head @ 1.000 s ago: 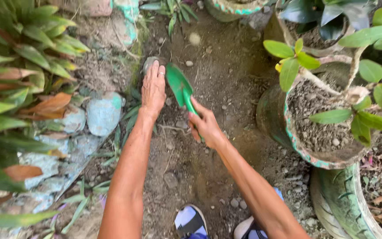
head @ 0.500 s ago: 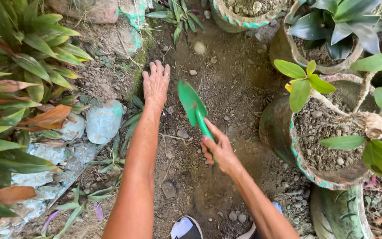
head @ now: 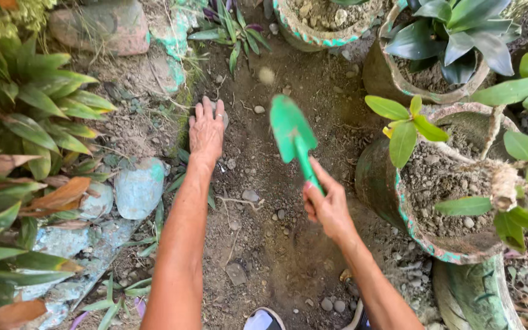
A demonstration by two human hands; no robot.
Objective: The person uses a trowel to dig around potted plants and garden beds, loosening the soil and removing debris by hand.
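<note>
My right hand [head: 327, 206] grips the handle of a green plastic trowel [head: 292, 134], whose blade is lifted above the bare soil and points away from me. Palm down, my left hand [head: 206, 128] lies flat on the dirt with fingers spread, over a small grey stone. Loose brown soil with pebbles lies between my two arms.
A soil-filled pot [head: 447, 201] with a green-leaved plant stands right of the trowel, with more pots [head: 426, 67] behind. Leafy plants [head: 25, 122] and pale stones [head: 139, 189] line the left side. My shoe [head: 264, 319] shows at the bottom edge.
The trowel has lifted off the ground and moved right, its blade now raised and blurred. My left hand has stayed on the soil.
</note>
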